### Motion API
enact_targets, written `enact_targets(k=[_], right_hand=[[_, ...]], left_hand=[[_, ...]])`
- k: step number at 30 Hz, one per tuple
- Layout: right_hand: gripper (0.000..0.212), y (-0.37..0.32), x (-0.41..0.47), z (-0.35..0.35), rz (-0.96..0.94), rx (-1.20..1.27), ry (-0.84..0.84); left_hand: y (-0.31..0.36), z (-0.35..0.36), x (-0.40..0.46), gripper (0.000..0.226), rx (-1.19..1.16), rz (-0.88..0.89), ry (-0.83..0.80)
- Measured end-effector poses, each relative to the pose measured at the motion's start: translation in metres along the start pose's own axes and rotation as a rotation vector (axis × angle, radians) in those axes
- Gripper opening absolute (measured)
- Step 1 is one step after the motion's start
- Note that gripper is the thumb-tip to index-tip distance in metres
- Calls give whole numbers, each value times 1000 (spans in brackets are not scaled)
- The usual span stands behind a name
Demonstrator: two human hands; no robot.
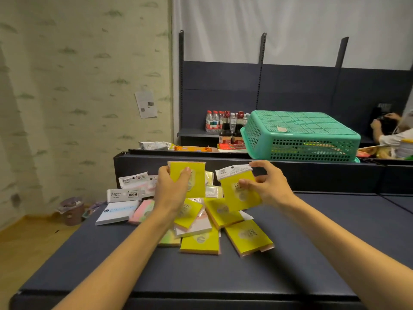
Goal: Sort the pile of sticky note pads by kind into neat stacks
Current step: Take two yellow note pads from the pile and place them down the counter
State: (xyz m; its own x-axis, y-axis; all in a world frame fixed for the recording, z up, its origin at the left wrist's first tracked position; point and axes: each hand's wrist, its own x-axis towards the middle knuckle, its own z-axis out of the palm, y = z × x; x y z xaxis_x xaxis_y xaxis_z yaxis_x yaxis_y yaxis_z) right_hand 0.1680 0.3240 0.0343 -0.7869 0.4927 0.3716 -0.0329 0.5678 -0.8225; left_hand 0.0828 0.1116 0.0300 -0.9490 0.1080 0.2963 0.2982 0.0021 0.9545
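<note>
My left hand (172, 189) holds a yellow sticky note pad (196, 177) upright above the pile. My right hand (266, 186) grips another yellow packaged pad (237, 198) by its white header card, tilted. Below them lies a loose pile on the dark table (312, 253): several yellow pads (248, 237), one (200, 242) nearest me, a white pad (196, 227), a pink pad (143, 211), and a white-blue pad (116, 212) to the left. White packaged pads (124, 195) sit at the far left of the pile.
An upturned green plastic basket (301, 136) stands on the shelf behind the table, with bottles (223, 124) left of it. A person's hand (380, 126) shows at the far right. A small bin (71, 211) sits on the wooden floor at left.
</note>
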Motion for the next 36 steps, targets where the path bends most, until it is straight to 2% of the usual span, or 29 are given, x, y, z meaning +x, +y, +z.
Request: enact_targets(k=[7,9,12,18,28,31,36], right_hand=[[48,18,-29,-36,93,-64,144],[45,24,-39,-51,105,-73,177],[41,33,-51,-75,120,-103,208],[41,56,-85,-143,147,-108,237],[37,116,-157,-270,176,-76,255],[36,131,-171,-310,205,-79,291],[39,151,-175,-364,201,-85,403]], left_hand=[[10,34,-24,43,-52,-4,-61],[11,47,-34,41,-44,-9,-81],[14,67,-51,39,-22,-14,-82],[27,119,-103,50,-41,-51,-73],[39,232,-220,39,-93,-116,-107],[52,269,-245,31,-113,-118,-155],[69,329,-260,30,-98,-85,-220]])
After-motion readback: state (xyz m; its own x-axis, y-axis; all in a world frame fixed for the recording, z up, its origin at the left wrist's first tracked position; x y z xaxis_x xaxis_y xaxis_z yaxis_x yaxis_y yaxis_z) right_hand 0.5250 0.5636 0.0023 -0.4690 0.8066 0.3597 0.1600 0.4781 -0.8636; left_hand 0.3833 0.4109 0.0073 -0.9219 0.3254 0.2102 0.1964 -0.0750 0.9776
